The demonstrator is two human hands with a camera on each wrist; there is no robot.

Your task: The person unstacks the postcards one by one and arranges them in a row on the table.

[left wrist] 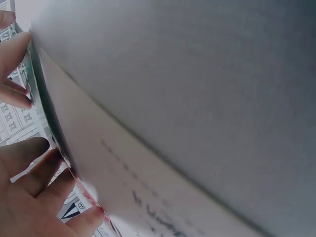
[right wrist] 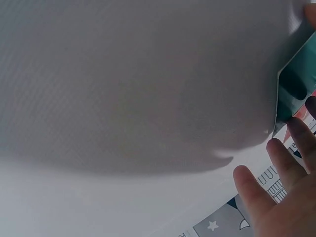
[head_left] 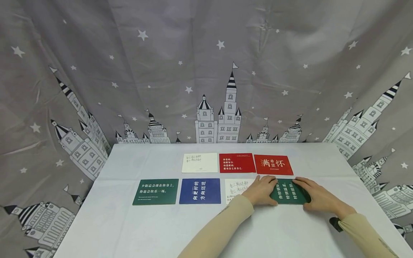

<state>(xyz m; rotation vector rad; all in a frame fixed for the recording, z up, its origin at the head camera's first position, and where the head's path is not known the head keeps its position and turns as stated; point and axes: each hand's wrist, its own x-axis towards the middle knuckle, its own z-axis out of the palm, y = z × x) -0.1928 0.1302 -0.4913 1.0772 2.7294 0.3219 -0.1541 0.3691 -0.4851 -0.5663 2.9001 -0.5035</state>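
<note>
A green postcard with white writing lies at the right end of the front row, between my two hands. My left hand is at its left side, thumb near the front corner and fingers toward the back. It partly covers a white card with handwriting. My right hand is at the green card's right side, thumb by the near corner, index finger along the back edge. In the right wrist view its fingers are spread and fairly straight, with fingertips close to the card's edge.
Left in the front row lie another green card and a blue card. Behind are a white card and two red cards, one squared, one slightly turned. A grey castle-print curtain borders the white table.
</note>
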